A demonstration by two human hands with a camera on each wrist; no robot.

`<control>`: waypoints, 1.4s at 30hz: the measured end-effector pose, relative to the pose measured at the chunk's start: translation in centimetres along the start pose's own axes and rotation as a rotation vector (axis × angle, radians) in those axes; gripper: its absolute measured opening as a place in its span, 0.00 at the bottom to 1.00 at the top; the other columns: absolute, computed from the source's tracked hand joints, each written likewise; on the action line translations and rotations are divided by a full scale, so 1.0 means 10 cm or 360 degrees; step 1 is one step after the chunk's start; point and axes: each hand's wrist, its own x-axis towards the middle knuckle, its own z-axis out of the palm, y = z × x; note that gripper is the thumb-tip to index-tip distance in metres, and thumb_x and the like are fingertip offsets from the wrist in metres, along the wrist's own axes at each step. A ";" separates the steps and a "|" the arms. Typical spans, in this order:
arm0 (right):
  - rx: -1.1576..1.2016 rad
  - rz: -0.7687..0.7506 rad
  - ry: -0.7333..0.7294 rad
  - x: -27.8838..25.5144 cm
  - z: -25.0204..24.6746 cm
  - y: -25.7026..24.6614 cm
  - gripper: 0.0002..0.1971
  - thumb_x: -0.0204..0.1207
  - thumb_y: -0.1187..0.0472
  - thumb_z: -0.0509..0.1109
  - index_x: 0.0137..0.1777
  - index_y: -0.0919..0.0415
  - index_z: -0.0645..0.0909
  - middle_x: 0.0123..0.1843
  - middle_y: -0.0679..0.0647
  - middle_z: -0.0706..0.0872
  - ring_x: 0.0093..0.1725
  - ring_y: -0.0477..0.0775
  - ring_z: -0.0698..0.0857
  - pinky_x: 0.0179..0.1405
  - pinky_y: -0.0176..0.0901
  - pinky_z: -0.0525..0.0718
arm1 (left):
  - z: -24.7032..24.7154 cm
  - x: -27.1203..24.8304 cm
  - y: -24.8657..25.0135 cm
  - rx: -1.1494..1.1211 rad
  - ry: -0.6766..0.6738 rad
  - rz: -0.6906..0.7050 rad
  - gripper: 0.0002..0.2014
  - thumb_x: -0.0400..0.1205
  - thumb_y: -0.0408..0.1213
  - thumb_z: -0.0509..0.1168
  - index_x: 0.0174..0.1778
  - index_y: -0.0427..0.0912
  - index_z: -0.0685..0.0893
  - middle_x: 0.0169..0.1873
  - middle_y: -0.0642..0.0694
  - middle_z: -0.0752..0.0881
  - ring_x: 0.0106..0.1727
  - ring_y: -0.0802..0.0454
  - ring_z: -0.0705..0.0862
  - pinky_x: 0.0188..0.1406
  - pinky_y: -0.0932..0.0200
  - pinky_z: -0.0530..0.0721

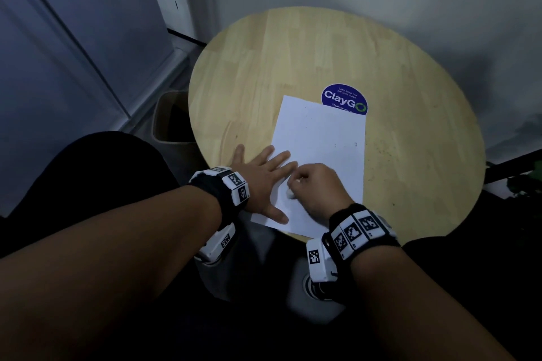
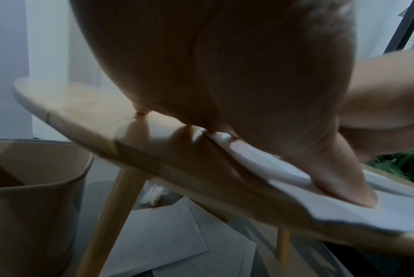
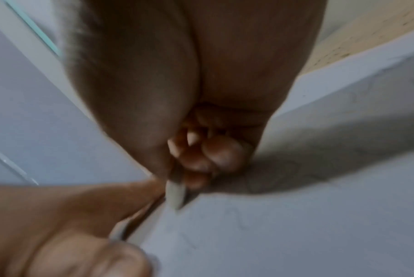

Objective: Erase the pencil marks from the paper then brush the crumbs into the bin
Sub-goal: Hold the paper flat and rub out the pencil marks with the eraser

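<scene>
A white sheet of paper (image 1: 319, 152) lies on the round wooden table (image 1: 293, 67), its near corner over the table's edge. My left hand (image 1: 264, 176) lies flat with spread fingers on the sheet's left edge, pressing it down; the thumb (image 2: 338, 172) shows on the paper (image 2: 284, 168). My right hand (image 1: 311, 187) is curled just right of it and pinches a small white eraser (image 1: 290, 193) against the paper (image 3: 296, 215); the eraser (image 3: 175, 193) pokes below the fingertips. Faint dark specks dot the sheet. A beige bin (image 1: 170, 117) stands on the floor left of the table.
A blue ClayGo sticker (image 1: 344, 98) is on the table, partly under the sheet's far edge. Dark crumbs speckle the wood right of the paper. Under the table lie loose sheets of paper (image 2: 168, 239) and a crumpled tissue (image 2: 153, 195). Bin (image 2: 35, 187) stands beside a table leg.
</scene>
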 end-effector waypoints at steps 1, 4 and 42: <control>0.0007 -0.0004 0.0160 0.02 0.00 0.02 0.10 0.83 0.61 0.71 0.41 0.54 0.90 0.35 0.47 0.93 0.40 0.46 0.92 0.46 0.45 0.89 | -0.01 0.01 0.00 -0.0008 -0.0005 -0.0001 0.66 0.67 0.87 0.61 0.90 0.64 0.29 0.90 0.59 0.28 0.91 0.48 0.28 0.80 0.13 0.37; -0.0098 -0.0040 0.0086 0.03 0.01 0.01 0.10 0.82 0.62 0.71 0.39 0.55 0.90 0.36 0.48 0.92 0.40 0.47 0.90 0.44 0.46 0.88 | 0.00 -0.01 -0.01 -0.0028 -0.0012 0.0000 0.66 0.67 0.87 0.62 0.90 0.64 0.30 0.90 0.60 0.29 0.91 0.48 0.28 0.80 0.12 0.37; 0.0040 0.0058 0.0186 0.05 0.00 0.00 0.08 0.83 0.58 0.73 0.42 0.52 0.90 0.35 0.49 0.93 0.40 0.51 0.92 0.48 0.54 0.92 | -0.03 -0.02 0.00 -0.0006 -0.0049 -0.0009 0.67 0.67 0.86 0.64 0.90 0.64 0.29 0.90 0.60 0.27 0.91 0.48 0.27 0.80 0.12 0.37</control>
